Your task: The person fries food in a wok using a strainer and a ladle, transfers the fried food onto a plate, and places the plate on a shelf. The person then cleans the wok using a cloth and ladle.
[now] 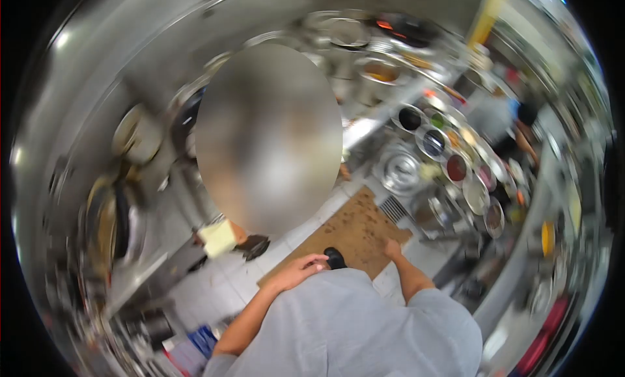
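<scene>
grey shirt (371, 325) behind it, the left hand (303, 270) is loosely open, seemingly empty; the right hand (392, 249), blurred, hangs above the floor's brown mat (338, 230), its grip impossible to tell. no handling appears underway; grasping the bowls (456, 167), ahead rightward, would call for a reach.

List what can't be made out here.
Head view, throughout:
Whatever lies behind the blurred oval: covered by it.
Right hand: fingers lost in blur.
Metal bowls: contents blurred and too small.
Black shoe: mostly hidden by the grey shirt.
</scene>
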The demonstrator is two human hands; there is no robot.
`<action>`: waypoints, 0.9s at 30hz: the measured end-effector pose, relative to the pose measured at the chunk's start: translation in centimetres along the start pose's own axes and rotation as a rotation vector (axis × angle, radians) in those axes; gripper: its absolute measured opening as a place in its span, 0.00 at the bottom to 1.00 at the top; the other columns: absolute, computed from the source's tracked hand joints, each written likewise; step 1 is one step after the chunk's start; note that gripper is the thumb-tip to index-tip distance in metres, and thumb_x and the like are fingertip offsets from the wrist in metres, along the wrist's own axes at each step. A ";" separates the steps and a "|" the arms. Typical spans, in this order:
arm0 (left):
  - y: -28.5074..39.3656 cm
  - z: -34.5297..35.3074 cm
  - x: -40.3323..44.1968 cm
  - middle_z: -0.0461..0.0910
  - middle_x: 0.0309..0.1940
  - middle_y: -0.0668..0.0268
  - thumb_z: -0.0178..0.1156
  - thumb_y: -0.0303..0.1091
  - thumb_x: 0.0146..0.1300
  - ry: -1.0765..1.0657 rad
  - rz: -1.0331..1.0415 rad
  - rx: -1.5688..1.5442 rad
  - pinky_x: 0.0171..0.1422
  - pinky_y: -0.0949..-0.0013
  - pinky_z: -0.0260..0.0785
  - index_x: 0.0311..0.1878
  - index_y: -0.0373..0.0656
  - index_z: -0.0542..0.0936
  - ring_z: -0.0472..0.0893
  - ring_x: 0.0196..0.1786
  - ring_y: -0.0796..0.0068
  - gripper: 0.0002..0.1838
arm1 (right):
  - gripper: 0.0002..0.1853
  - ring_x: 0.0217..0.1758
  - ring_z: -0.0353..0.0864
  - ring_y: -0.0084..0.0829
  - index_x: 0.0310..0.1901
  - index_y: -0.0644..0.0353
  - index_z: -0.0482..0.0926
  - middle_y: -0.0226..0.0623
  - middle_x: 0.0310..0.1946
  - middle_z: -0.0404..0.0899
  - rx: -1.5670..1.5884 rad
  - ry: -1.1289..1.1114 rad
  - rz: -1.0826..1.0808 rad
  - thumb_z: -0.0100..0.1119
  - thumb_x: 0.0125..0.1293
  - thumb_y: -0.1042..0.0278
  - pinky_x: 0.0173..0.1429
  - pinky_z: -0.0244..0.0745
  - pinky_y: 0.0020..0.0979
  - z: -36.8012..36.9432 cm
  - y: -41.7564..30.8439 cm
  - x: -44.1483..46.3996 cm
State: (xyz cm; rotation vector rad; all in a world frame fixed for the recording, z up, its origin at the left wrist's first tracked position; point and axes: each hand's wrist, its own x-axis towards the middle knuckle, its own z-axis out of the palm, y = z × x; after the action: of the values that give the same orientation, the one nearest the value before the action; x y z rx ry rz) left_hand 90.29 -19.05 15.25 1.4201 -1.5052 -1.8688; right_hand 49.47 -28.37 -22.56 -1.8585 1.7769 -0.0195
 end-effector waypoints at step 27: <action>3.9 20.3 2.8 0.82 0.55 0.57 0.54 0.45 0.74 -0.713 0.120 0.399 0.65 0.67 0.68 0.66 0.46 0.74 0.79 0.60 0.67 0.22 | 0.27 0.75 0.59 0.48 0.70 0.54 0.66 0.45 0.72 0.63 -0.267 0.857 1.454 0.47 0.74 0.51 0.72 0.56 0.60 -7.6 10.0 -51.7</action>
State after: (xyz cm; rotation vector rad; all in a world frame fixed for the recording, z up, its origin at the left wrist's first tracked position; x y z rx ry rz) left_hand 70.67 -12.04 15.97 0.7750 -2.3373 -2.2051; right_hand 31.17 16.84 -1.39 -0.2084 3.4228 -0.0297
